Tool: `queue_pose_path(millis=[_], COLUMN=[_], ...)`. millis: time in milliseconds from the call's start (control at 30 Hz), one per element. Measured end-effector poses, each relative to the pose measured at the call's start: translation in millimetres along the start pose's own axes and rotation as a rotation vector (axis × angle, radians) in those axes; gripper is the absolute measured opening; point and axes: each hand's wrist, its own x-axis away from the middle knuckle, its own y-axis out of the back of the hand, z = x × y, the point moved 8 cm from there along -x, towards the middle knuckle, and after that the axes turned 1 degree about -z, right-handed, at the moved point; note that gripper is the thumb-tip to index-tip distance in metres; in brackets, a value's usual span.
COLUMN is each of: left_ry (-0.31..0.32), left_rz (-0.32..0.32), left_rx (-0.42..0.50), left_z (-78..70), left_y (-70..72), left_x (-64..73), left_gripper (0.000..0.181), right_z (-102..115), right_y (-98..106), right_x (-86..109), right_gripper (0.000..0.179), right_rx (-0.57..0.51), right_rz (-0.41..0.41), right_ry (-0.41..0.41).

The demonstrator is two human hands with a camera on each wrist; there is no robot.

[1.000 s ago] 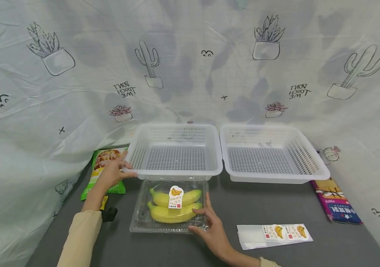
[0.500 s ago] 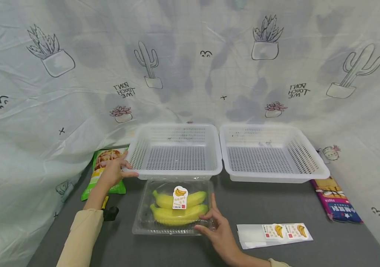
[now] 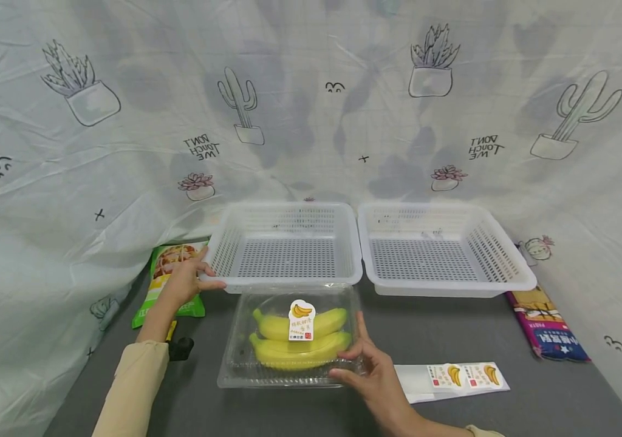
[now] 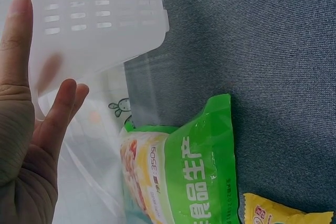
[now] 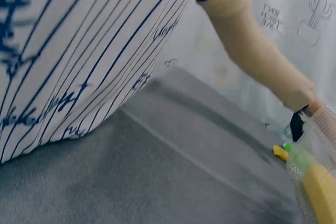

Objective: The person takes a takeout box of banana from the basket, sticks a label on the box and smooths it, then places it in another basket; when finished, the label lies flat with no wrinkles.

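My left hand [image 3: 182,284] holds the near left corner of the left white plastic basket [image 3: 289,281]. In the left wrist view, the thumb and fingers of the left hand [image 4: 23,129] lie on either side of the basket's wall [image 4: 105,35]; one fingertip shows through it. My right hand [image 3: 382,379] grips the right end of a clear clamshell box [image 3: 237,364], fingers at its side and thumb at the front. Inside lie two yellow bananas [image 3: 300,355]; a white banana sticker [image 3: 301,321] is on the lid. The box's back edge overlaps the basket's front rim in view.
A second white basket [image 3: 453,286] stands to the right. A strip with banana stickers [image 3: 466,377] lies front right, a purple food bag [image 3: 548,328] at far right. Beside my left hand are a green food bag [image 4: 205,177] and a yellow packet [image 4: 283,212].
My right hand has moved the clamshell box to the right, and it looks slightly larger, nearer the camera. The right hand now covers the sticker strip's left end. My left hand stays at the basket.
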Motion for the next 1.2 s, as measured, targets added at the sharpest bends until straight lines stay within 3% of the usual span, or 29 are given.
queue_pose_path(millis=[400,667,900,1200], left_ry=[0.010,0.026,0.069,0.088], left_rz=[-0.003,-0.007,0.001,0.023], left_rx=[-0.012,0.004,-0.025,-0.011], left_z=[2.2,2.1,1.3,0.3], left_y=[1.5,2.6,0.7,-3.1], left_x=[-1.8,0.7,0.4,-2.2], left_gripper=[0.035,0.035,0.038,0.030], right_z=[27.7,36.2,43.8,54.3], right_y=[8.6,9.6,11.0,15.3], right_x=[-8.3,-21.7,-32.5,-55.5], right_gripper=[0.023,0.022,0.019,0.017], right_rx=[-0.052,-0.176,-0.189,-0.206], right_rz=[0.027,0.022,0.026,0.047], right_ry=[0.003,-0.094,-0.097,-0.133])
